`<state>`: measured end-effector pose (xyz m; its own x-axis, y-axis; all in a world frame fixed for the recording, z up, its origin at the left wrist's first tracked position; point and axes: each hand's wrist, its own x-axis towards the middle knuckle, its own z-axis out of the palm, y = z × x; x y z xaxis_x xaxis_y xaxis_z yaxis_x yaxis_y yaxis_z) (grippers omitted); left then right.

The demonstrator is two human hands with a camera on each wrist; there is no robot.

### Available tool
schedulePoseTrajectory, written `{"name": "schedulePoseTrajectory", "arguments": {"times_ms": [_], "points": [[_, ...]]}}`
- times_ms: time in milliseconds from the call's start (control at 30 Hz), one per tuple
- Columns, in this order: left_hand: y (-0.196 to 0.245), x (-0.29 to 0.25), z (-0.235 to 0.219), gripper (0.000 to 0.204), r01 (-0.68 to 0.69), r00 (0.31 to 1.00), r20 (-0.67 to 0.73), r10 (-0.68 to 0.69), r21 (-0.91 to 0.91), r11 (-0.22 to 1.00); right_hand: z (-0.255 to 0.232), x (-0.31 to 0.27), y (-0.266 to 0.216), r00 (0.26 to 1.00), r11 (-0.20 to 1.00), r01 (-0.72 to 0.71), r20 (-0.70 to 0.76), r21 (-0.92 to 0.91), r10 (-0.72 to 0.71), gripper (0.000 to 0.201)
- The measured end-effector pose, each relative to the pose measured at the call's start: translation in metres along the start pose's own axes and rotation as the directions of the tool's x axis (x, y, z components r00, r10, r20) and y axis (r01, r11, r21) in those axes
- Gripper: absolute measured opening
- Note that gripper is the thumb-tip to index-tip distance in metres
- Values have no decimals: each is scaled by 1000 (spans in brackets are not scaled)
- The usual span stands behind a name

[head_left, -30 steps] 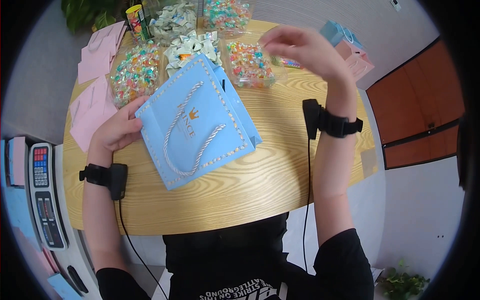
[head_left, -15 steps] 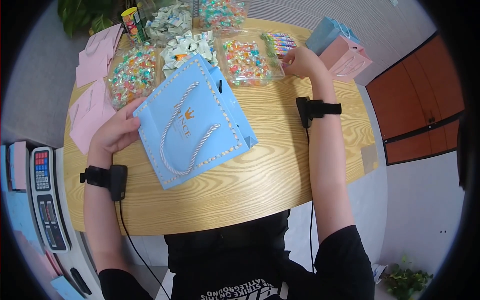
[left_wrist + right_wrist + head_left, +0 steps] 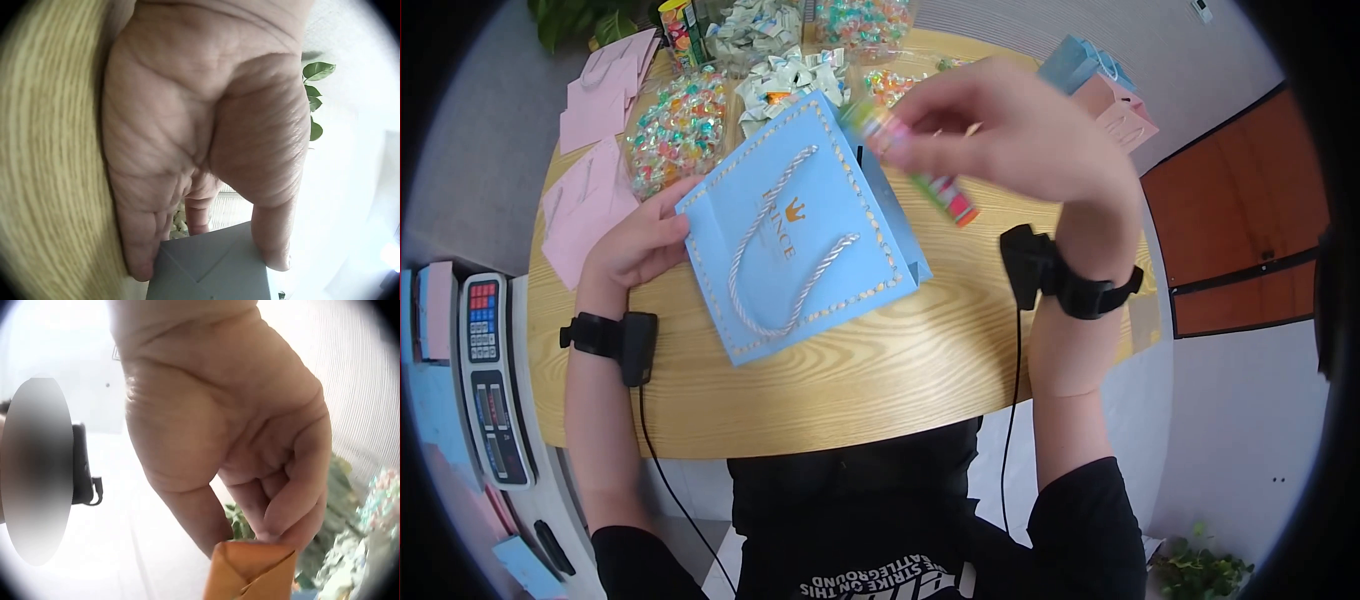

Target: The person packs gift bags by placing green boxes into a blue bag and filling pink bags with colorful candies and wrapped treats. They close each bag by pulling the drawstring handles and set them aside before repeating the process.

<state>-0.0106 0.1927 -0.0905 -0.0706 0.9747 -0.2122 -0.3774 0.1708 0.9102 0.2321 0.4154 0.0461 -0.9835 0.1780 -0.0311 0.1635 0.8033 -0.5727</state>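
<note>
A light blue paper gift bag with white rope handles and a gold crown stands tilted on the table. My left hand pinches its left side, thumb on the front; in the left wrist view the bag's side sits between thumb and fingers. Raised by the bag's open top, my right hand pinches a colourful stick-shaped candy pack, blurred at its upper end. The right wrist view shows the pack's folded orange end at the fingertips. The bag's inside is hidden.
Clear tubs of wrapped candies and white-wrapped sweets line the back of the wooden table. Pink bags lie flat at left. Blue and pink bags stand back right. A scale is beyond the left edge.
My right hand went to the candy packs at the back right, took one, and came back left and up to the blue bag's opening. My left hand keeps its hold on the bag.
</note>
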Motion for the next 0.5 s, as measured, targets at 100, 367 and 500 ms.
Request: {"name": "schedulePoseTrajectory", "arguments": {"times_ms": [100, 367, 500], "points": [[0, 0, -3, 80, 4, 1000, 11, -4, 0, 1000, 25, 15, -4, 999, 995, -17, 34, -95, 20, 27], [1, 0, 2, 77, -10, 1000, -1, 10, 28, 1000, 69, 40, 5, 997, 996, -75, -2, 48, 75, 31], [1, 1, 6, 70, -32, 999, -9, 33, 88, 996, 94, 45, 20, 942, 895, 305, -242, 327, -232, 38]]}}
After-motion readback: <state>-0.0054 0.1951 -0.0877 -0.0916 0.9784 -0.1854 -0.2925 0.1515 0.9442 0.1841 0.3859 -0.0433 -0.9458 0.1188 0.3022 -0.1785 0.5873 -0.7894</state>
